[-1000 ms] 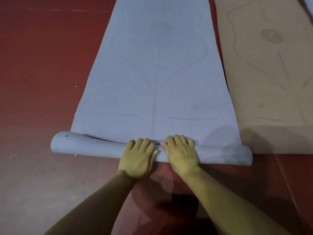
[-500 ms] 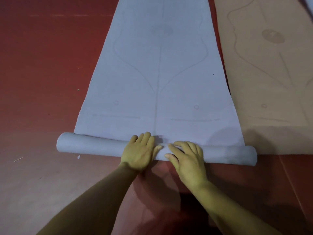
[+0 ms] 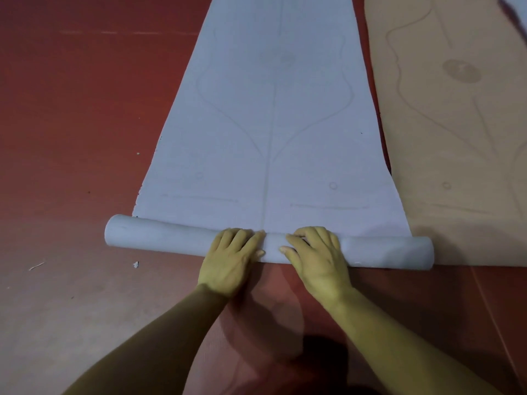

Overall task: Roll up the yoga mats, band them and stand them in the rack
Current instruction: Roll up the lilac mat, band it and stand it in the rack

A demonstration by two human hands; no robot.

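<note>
Head view. The grey mat (image 3: 271,124) lies lengthwise on the red floor (image 3: 71,109) and runs away from the person. Its near end is wound into a roll (image 3: 159,238) lying crosswise, and the rest is flat.

Both hands sit side by side at the middle of the roll, a little apart. The left hand (image 3: 232,260) grips it with fingers curled over the crest, so the fingertips are hidden on the far side. The right hand (image 3: 316,259) grips it with fingers curved across the top and the thumb along the near face. We judge this central, paired hold is meant to drive the roll forward evenly and keep it tight. The roll's left end juts past the flat mat's left edge, so we judge the winding slightly skewed.

The tan mat (image 3: 456,138) lies flat just beside the grey one, on its right, not yet rolled.

Count:
- Mats: two certain. A pale sliver (image 3: 522,7) at the top right may be a third, but we cannot tell.
- Hands: two.
- Bands: none seen.
- Rack: none seen.
- Loose items: one white scrap (image 3: 136,264) on the floor near the roll's left end.

We judge the task to be at an early stage.
</note>
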